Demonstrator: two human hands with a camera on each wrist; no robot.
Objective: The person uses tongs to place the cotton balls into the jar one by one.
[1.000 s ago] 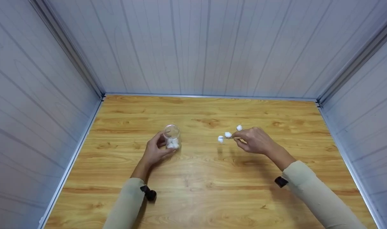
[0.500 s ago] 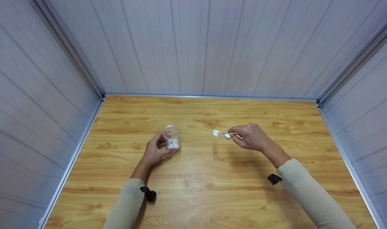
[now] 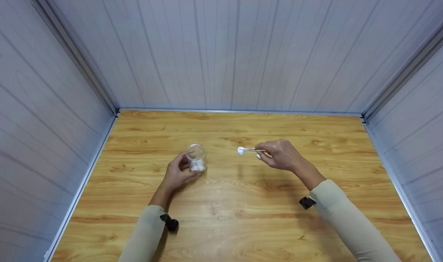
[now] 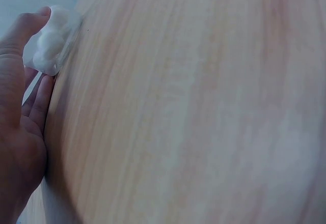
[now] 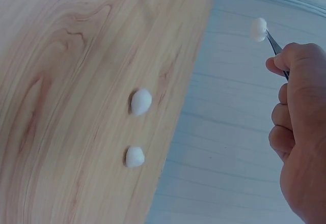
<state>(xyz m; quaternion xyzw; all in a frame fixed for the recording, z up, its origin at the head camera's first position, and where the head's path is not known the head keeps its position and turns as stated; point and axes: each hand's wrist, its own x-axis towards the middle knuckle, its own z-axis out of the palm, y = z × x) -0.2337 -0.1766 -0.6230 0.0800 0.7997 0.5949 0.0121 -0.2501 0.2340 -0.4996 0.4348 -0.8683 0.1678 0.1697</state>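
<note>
Tweezers (image 3: 250, 149), clasping white ball (image 3: 240, 150), pinched in right hand (image 3: 282, 155); left hand (image 3: 177, 171) curled round clear jar (image 3: 198, 157).

Worktop (image 3: 221, 225), yellow-brown, wood-grained, with a pale sheen towards the near middle; on it, one clear jar (image 3: 197, 157), mouth upward, white balls (image 3: 197, 166) gathered at its bottom; well apart, two loose cotton balls (image 5: 141, 102), white, near each other, not touching.

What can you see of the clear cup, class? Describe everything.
The cup is round, open-topped and see-through, glass or clear plastic, unclear which. It appears to stand upright on the table, left of centre, with several white balls at its bottom. The left hand grips it from the left.
</note>
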